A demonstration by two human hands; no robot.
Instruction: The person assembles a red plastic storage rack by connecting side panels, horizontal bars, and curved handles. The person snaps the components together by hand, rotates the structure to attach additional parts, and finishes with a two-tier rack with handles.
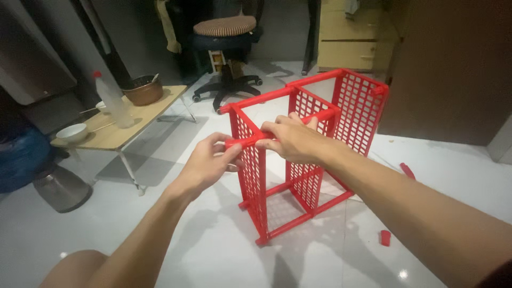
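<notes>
- At far left, a low folding surface [114, 136] carries a white bowl [72, 132], a clear plastic bottle [113, 100] with a red cap, and a brown pot [143, 89].
- A grey metal vessel [61, 188] sits on the white tiled floor [213, 250] below that surface.
- Your left hand [205, 164] is closed in a narrow grip on the near end of a red plastic bar [246, 142], thumb and fingers pinching it.
- The red lattice rack [306, 154] stands upright on the floor at centre, its grid panels joined by red rails.
- Your right hand [290, 140] wraps over the same bar just beside the left hand, fingers curled over the rack's top edge.
- An office chair [226, 48] with a striped cushion stands behind the rack.
- Two loose red plastic pieces [385, 237] [407, 170] lie on the floor to the right of the rack, well apart from both hands.
</notes>
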